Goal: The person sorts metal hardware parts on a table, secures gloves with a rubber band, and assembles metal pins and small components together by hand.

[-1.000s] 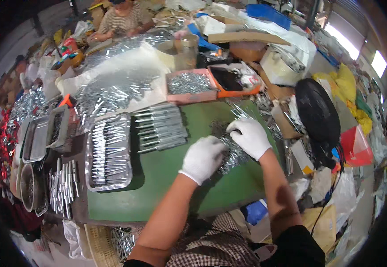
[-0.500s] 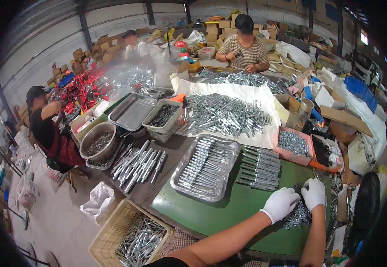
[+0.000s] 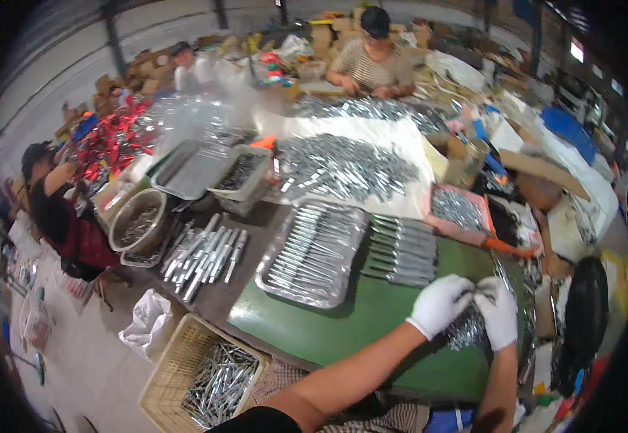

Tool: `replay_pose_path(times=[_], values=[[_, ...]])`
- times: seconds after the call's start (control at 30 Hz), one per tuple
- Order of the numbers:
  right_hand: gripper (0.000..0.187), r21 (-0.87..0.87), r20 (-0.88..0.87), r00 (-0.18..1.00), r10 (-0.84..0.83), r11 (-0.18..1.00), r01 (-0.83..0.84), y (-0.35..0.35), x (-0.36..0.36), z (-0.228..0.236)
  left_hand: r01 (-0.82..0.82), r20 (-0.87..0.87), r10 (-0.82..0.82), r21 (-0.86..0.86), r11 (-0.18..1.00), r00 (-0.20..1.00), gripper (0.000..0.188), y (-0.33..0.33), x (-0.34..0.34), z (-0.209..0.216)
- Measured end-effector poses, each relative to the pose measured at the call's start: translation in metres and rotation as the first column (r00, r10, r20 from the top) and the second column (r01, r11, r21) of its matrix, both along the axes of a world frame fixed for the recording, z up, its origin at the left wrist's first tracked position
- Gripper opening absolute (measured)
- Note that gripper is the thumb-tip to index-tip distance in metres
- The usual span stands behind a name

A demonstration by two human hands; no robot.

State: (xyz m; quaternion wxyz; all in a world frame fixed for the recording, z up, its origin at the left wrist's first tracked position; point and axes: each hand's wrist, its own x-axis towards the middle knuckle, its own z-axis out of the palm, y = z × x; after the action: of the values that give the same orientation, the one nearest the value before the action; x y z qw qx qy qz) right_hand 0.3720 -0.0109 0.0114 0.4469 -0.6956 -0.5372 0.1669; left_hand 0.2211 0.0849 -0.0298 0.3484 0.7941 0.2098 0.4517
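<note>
Looking down from the head camera, I am seeing a long green worktable (image 3: 343, 325) running across the middle, and beyond it a white sheet (image 3: 371, 144) is carrying a broad heap of loose silvery metal parts (image 3: 346, 166). On the green top a shiny metal tray (image 3: 267, 278) is holding rows of long silvery pieces, and just beside it, to the right, a row of similar pieces (image 3: 400, 252) is lying bare on the table. Below the table's left edge a woven basket (image 3: 166, 375) is sitting on the floor, filled with more of the same parts. Across the sheet a person in a striped shirt (image 3: 371, 65) is working at the far side. At the near right both of my hands are wearing white gloves: my left hand (image 3: 440, 303) and my right hand (image 3: 498, 310) are meeting over a small pile of metal pieces (image 3: 465, 332) on the green surface, fingertips touching and pinching something between them, though I cannot tell exactly which piece they are gripping.
</note>
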Motion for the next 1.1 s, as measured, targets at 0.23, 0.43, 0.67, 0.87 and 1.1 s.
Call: replay_pose_path(times=[0.23, 0.43, 0.67, 0.87, 1.1], values=[[0.029, 0.056, 0.048, 0.998, 0.039, 0.998, -0.041, 0.008, -0.019, 0.025, 0.02, 0.078, -0.028, 0.098, 0.995, 0.997, 0.011, 0.013, -0.009, 0.013], [0.028, -0.009, -0.047, 0.999, 0.008, 1.0, -0.008, -0.009, -0.016, 0.011, 0.255, 0.019, -0.257, -0.217, 0.942, 0.966, 0.011, 0.013, -0.008, 0.011], [0.014, -0.119, 0.23, 0.973, -0.038, 0.991, 0.066, -0.048, -0.024, -0.006, 0.073, -0.34, -0.062, 0.018, 0.997, 0.939, 0.012, 0.008, -0.011, 0.003], [0.012, -0.13, 0.441, 0.897, 0.037, 0.991, 0.023, -0.054, -0.024, -0.02, 0.096, -0.498, -0.014, 0.14, 0.986, 0.867, 0.011, 0.006, -0.013, 0.005], [0.012, -0.01, 0.502, 0.865, -0.018, 1.0, 0.027, -0.018, 0.004, 0.001, 0.095, -0.393, -0.014, 0.187, 0.978, 0.919, 0.028, 0.009, -0.009, 0.0]])
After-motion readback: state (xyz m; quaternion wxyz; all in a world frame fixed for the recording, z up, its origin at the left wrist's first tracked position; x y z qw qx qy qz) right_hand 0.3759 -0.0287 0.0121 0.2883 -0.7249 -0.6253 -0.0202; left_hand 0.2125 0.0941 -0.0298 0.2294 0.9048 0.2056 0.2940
